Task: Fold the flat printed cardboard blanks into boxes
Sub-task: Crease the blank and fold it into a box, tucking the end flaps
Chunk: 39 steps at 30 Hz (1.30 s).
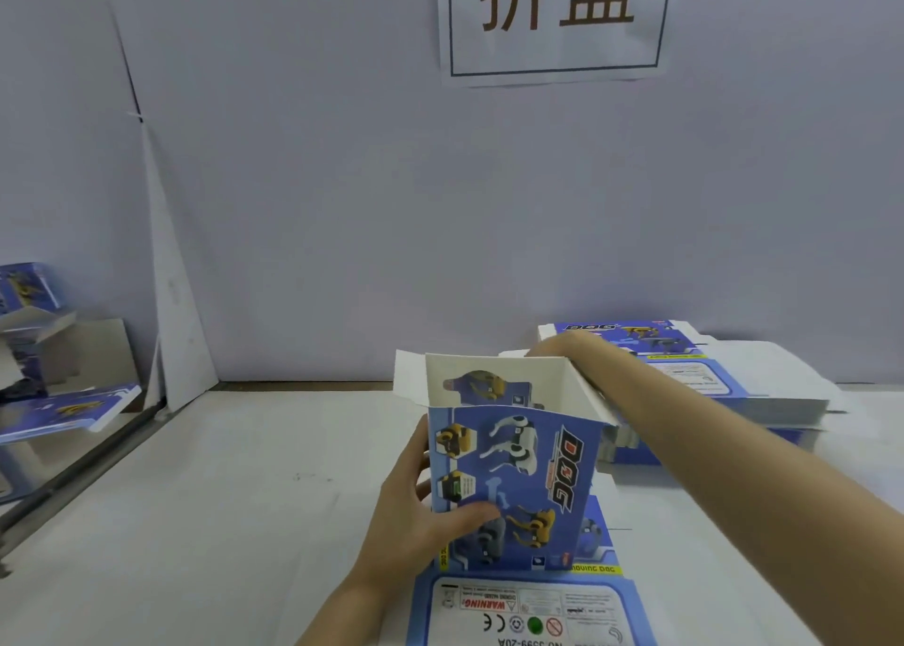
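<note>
Holding: we see a half-formed box [518,469] raised above the worktop [220,498], near its front edge and just right of centre.
Box axis: its long axis runs roughly upright, leaning a little away from us; the open mouth points up and away, showing the white inside.
Box print: the blue face with the word DOG is turned toward us, the lettering running down the panel.
Left hand: our left hand [420,508] grips the box's left edge, thumb pressed on the printed face low down, the other fingers wrapped behind.
Right hand: our right hand [557,347] reaches over the far top corner of the box; the cardboard hides most of the fingers, so we cannot tell whether they are closed on a flap.
Flat blank: one printed blank [528,611] lies flat on the worktop under the box, its warning label upside down to us.
Stack: a pile of flat blanks [709,386] sits at the right, behind the right forearm.
Left side: finished boxes [34,293] stand at the far left edge.
Wall: a paper sign [557,19] with two large characters hangs above.
</note>
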{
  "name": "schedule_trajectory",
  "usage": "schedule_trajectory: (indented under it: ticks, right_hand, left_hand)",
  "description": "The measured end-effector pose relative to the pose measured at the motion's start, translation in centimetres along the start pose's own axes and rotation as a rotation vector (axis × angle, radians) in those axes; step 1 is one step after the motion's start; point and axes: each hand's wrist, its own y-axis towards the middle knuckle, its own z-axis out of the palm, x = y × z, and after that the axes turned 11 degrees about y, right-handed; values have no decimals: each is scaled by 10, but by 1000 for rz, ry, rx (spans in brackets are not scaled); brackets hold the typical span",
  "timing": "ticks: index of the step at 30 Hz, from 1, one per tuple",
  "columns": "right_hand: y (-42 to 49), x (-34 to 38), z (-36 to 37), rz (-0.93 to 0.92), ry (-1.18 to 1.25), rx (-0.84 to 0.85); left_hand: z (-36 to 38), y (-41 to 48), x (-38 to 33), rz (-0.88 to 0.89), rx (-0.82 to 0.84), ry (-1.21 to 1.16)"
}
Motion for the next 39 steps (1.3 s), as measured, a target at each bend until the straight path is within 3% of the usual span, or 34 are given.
schedule_trajectory:
  ticks: [3,6,10,15,18,20,23,25,27,31,34,37,39]
  right_hand:
    - [-6,5,-5,-141,57,-49]
    - [-12,5,-26,-269,503,-180]
    - [-17,6,-40,-459,235,-460]
    - [-24,2,-18,-720,136,-758]
    - [-25,3,-8,-795,-139,-797]
    - [-27,3,-9,-816,-43,-821]
    - [-30,3,-13,-720,360,-797]
    - [-34,4,-18,-649,737,-715]
    - [-40,6,-26,-595,938,-619]
    - [-48,8,-46,-535,991,-457]
    - [-56,10,-59,-441,1082,-225]
    - [-65,7,-64,-377,900,-67]
    - [-69,6,-61,-380,755,-108]
  left_hand:
    - [0,2,1,3,9,-38]
    - [1,3,0,13,14,-30]
    - [1,4,1,7,4,2]
    - [1,3,3,3,0,14]
    - [1,2,3,-2,1,12]
    - [1,2,3,1,5,10]
    - [1,1,4,5,8,6]
    - [1,2,5,5,5,-2]
    - [2,3,5,0,5,-9]
    - [2,5,4,10,9,-21]
    - [2,5,3,14,9,-18]
    - [2,6,3,20,5,-35]
    - [2,6,4,24,7,-42]
